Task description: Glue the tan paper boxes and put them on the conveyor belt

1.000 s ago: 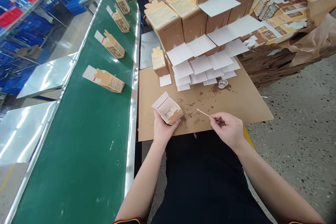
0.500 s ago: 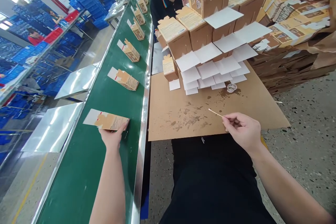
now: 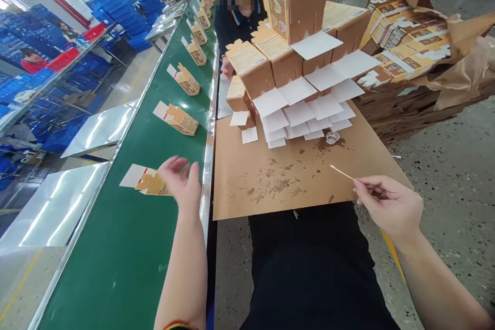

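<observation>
Over the green conveyor belt [image 3: 127,247], my left hand [image 3: 181,180] is raised with fingers apart, slightly blurred, and holds nothing. Just left of it a small brown carton [image 3: 152,183] lies on the belt with its white flap open, its near end partly hidden by my fingers. My right hand [image 3: 390,203] pinches a thin cotton swab [image 3: 342,171] over the near right corner of the cardboard sheet [image 3: 232,196]. Dark wet spots mark the sheet. A small clear dish [image 3: 332,137] stands on it, beside a stack of open-flapped cartons [image 3: 286,77].
More cartons [image 3: 185,116] stand in a line along the belt. A co-worker [image 3: 237,20] sits behind the stack. Bundles of flat cartons [image 3: 410,46] in brown paper are piled at the right. Metal tables [image 3: 58,206] and blue crates [image 3: 116,5] are on the left.
My left hand has let go of the carton on the belt and moved right, its fingers spreading. My right hand, still pinching the swab, has shifted right and slightly down. Another small carton appears beside the stack.
</observation>
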Action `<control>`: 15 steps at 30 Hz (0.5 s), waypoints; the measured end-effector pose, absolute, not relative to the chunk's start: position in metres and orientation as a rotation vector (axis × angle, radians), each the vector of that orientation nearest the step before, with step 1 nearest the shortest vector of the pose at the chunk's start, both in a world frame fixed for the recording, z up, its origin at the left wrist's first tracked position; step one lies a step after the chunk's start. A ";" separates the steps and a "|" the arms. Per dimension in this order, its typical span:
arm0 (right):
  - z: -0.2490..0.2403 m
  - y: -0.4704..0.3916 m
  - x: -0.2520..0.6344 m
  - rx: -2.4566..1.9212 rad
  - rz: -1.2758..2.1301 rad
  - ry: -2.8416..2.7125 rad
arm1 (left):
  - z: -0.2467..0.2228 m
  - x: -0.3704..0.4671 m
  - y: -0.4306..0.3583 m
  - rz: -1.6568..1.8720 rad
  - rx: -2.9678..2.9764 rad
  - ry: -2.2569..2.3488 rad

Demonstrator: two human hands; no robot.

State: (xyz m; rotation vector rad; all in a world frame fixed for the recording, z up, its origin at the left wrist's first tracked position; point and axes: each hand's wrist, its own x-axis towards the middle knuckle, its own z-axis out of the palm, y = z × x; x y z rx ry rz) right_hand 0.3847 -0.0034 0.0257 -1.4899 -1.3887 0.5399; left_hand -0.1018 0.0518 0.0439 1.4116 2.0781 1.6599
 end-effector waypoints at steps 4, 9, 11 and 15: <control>0.033 -0.002 0.372 -1.443 0.543 -1.434 | 0.041 -0.057 0.158 1.371 1.614 1.867; 0.044 -0.004 0.364 -1.397 0.504 -1.474 | 0.022 -0.027 0.226 1.001 2.047 1.807; 0.045 -0.005 0.366 -1.383 0.489 -1.480 | 0.013 -0.025 0.232 0.981 2.070 1.825; 0.042 -0.007 0.372 -1.385 0.489 -1.466 | 0.000 -0.030 0.226 1.073 2.081 1.827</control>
